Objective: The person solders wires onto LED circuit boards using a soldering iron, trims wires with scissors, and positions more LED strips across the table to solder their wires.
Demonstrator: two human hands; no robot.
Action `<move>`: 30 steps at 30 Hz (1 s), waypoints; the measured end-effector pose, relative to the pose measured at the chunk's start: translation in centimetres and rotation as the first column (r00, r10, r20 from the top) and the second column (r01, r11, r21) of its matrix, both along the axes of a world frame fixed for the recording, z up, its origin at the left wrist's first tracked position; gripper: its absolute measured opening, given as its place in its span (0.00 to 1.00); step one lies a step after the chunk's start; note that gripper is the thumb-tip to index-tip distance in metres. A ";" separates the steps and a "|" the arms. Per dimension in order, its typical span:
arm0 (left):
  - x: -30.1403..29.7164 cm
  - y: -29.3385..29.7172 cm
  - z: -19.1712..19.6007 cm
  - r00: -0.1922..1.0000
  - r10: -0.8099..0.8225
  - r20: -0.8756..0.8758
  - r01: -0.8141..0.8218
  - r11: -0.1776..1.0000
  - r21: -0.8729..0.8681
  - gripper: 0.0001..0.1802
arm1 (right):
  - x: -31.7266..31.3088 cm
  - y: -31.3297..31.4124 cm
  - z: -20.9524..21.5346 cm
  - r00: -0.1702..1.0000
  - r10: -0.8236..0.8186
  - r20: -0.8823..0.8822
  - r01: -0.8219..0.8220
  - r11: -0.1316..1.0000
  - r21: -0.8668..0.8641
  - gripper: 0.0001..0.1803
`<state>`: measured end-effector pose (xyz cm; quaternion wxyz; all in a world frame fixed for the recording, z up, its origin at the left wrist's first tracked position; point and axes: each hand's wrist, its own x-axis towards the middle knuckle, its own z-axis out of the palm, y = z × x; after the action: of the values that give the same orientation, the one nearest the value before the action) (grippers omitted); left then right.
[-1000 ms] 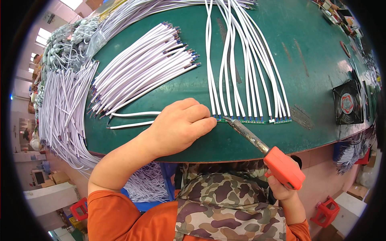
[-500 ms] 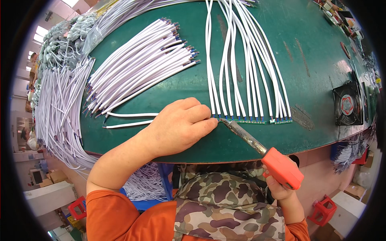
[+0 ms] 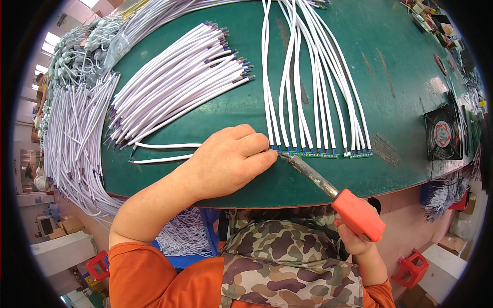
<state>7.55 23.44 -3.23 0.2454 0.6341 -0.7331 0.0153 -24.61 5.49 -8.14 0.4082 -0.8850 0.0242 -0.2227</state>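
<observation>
My right hand (image 3: 355,235) is wrapped round the red handle of a soldering iron (image 3: 319,180). The iron's tip meets the left end of a narrow green circuit board strip (image 3: 319,154) near the table's front edge. Just left of that tip, my left hand (image 3: 228,160) is closed in a pinch on a white cable (image 3: 163,160), whose far end the fingers hide. A second white cable (image 3: 169,146) also runs under this hand. Several white cables (image 3: 319,102) stretch away from the strip, joined to it by thin coloured wires.
A bundle of cut white cables (image 3: 174,82) lies on the green table (image 3: 339,179) to the left. Further left hangs a larger heap of cables (image 3: 77,138). A small black fan (image 3: 442,134) stands at the right edge. Below is a blue crate (image 3: 209,226) with more cables.
Almost nothing differs. The soldering iron and my right hand have shifted very slightly left, while my left hand keeps its place beside the tip.
</observation>
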 end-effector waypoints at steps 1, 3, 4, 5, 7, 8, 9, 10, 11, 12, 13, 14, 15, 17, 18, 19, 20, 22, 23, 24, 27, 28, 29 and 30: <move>0.0 0.0 0.0 1.000 0.000 0.000 0.000 1.000 0.000 0.16 | -0.2 0.0 -0.2 1.000 -0.001 -0.001 0.001 1.000 -0.001 0.30; 0.0 0.0 0.0 1.000 0.000 0.008 0.000 1.000 0.005 0.16 | -0.2 0.0 -0.3 1.000 -0.003 -0.003 0.003 1.000 -0.002 0.31; 0.0 0.0 0.0 1.000 0.000 0.008 0.000 1.000 0.005 0.16 | 0.0 0.1 -0.2 1.000 -0.008 -0.005 0.008 1.000 -0.001 0.31; 0.0 0.0 0.0 1.000 -0.002 0.012 0.002 1.000 0.006 0.16 | 0.1 0.2 -0.1 1.000 -0.013 -0.006 0.012 1.000 -0.001 0.31; 0.0 0.0 0.0 1.000 -0.005 0.015 0.005 1.000 0.007 0.16 | 0.5 0.0 0.3 1.000 0.001 0.010 -0.001 1.000 -0.015 0.31; 0.0 0.0 -0.1 1.000 -0.007 0.016 0.007 1.000 0.003 0.16 | 0.7 0.0 0.4 1.000 0.014 0.027 -0.014 0.999 -0.030 0.31; 0.0 0.0 -0.1 1.000 -0.008 0.017 0.008 1.000 -0.001 0.16 | 0.7 0.4 0.5 1.000 0.014 0.027 -0.013 0.999 -0.030 0.31; 0.0 0.0 -0.1 1.000 -0.009 0.018 0.009 1.000 -0.001 0.16 | 0.8 0.9 0.6 0.997 -0.082 -0.014 0.082 0.995 0.051 0.19; 0.0 0.0 -0.1 1.000 -0.012 0.021 0.012 1.000 0.004 0.16 | 0.8 1.2 0.7 0.983 -0.173 -0.062 0.179 0.976 0.127 0.10; 0.0 0.0 -0.1 1.000 -0.015 0.024 0.015 1.000 0.008 0.16 | 0.8 1.3 0.6 0.983 -0.173 -0.062 0.180 0.976 0.127 0.10; 0.0 0.0 -0.1 1.000 -0.015 0.024 0.015 1.000 0.008 0.16 | 0.8 1.3 0.5 0.983 -0.177 -0.051 0.182 0.975 0.130 0.10; 0.0 -0.1 0.0 1.000 -0.015 0.025 0.015 1.000 0.007 0.16 | 0.8 1.3 0.5 0.983 -0.181 -0.040 0.184 0.974 0.133 0.10; -0.1 -0.1 0.0 1.000 -0.016 0.025 0.016 1.000 0.006 0.16 | 0.8 1.3 0.5 0.983 -0.181 -0.040 0.185 0.974 0.133 0.10; 0.0 -0.1 0.1 0.999 -0.016 0.029 0.016 1.000 0.007 0.16 | 0.8 1.3 0.5 0.983 -0.179 -0.045 0.184 0.971 0.150 0.10; 0.0 -0.1 0.1 0.999 -0.016 0.033 0.016 1.000 0.008 0.16 | 0.7 1.3 0.5 0.983 -0.179 -0.045 0.184 0.971 0.150 0.10; 0.0 -0.1 0.1 0.999 -0.017 0.033 0.016 1.000 0.008 0.16 | 0.6 1.2 0.5 0.981 -0.183 -0.059 0.189 0.974 0.126 0.10; -0.1 -0.1 0.1 0.999 -0.017 0.035 0.017 1.000 0.009 0.16 | 0.6 1.2 0.5 0.980 -0.187 -0.073 0.194 0.976 0.102 0.10; -0.1 -0.1 0.1 0.999 -0.017 0.037 0.017 1.000 0.008 0.16 | 0.6 1.3 0.3 0.979 -0.195 -0.060 0.201 0.974 0.103 0.10; 0.0 0.0 0.1 0.999 -0.018 0.037 0.018 1.000 0.013 0.16 | 0.6 1.4 0.3 0.978 -0.203 -0.047 0.206 0.973 0.103 0.10; 0.0 0.0 0.1 0.999 -0.019 0.038 0.018 1.000 0.017 0.16 | 0.5 1.3 0.2 0.978 -0.202 -0.046 0.206 0.973 0.103 0.10; 0.0 -0.1 0.1 0.999 -0.024 0.025 0.023 1.000 0.013 0.16 | 0.4 1.2 0.3 0.979 -0.203 0.027 0.200 0.977 0.077 0.10; 0.0 0.0 0.1 0.999 -0.024 0.026 0.023 1.000 0.014 0.16 | 0.4 1.2 0.9 0.978 -0.207 -0.010 0.207 0.973 0.107 0.10; -0.1 0.0 0.1 0.999 -0.019 0.029 0.018 1.000 0.018 0.16 | 0.3 1.2 1.2 0.977 -0.209 -0.046 0.213 0.967 0.137 0.11; -0.1 0.0 0.1 0.999 -0.014 0.033 0.013 1.000 0.023 0.16 | 0.4 1.2 1.0 0.977 -0.209 -0.046 0.213 0.967 0.138 0.11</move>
<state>7.46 23.48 -3.14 0.2263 0.6315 -0.7414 0.0157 -24.26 6.67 -7.15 0.4436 -0.8495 0.1403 -0.2489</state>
